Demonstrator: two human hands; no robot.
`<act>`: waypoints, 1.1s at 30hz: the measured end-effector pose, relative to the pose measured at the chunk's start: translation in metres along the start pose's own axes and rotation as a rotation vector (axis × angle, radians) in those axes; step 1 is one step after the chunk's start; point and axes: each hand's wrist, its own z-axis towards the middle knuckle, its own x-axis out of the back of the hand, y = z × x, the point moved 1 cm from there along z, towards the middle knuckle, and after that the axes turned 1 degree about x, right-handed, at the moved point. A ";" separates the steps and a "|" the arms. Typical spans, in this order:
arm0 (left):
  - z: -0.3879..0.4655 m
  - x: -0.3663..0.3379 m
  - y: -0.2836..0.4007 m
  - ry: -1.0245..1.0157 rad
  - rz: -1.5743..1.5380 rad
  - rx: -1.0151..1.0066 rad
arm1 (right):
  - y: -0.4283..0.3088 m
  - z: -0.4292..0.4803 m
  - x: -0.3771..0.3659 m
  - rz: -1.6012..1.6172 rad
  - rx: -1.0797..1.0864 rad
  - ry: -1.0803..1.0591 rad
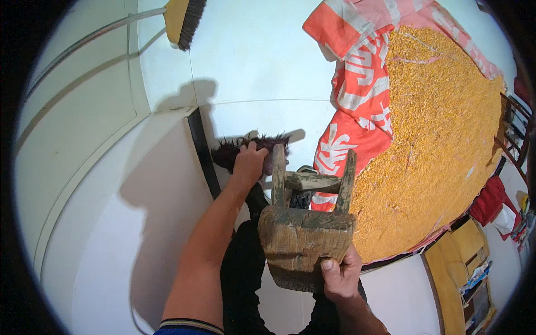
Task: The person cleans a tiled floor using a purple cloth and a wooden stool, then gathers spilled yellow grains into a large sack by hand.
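Note:
My right hand (343, 272) grips the seat edge of a small worn wooden stool (305, 247), thumb on top, with its legs pointing away from me. Beyond the stool, to the left, my left hand (250, 163) rests on a dark, shaggy piece of fur-like material (226, 155) at floor level; its fingertips are partly sunk in the pile, so the grasp is unclear. On the right, a wide heap of yellow corn kernels (435, 146) lies spread on the floor. A red cloth with white characters (360, 96) is bunched along the heap's left edge.
A long-handled broom (178, 21) is at the upper left, close to a pale door (83, 75). A dark-edged white wall (201, 150) stands left of my arm. Wooden furniture (456, 259) is at the lower right, with a dark chair frame (517, 134) beyond the corn.

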 end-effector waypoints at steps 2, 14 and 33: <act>-0.006 0.020 -0.005 -0.028 -0.092 0.045 | 0.000 -0.001 -0.003 0.026 -0.001 -0.013; 0.233 0.184 -0.083 0.369 -0.256 0.180 | 0.004 -0.010 0.011 -0.076 -0.012 -0.043; 0.068 -0.035 0.099 -0.054 -0.136 -0.186 | -0.020 -0.027 0.013 -0.163 0.025 0.198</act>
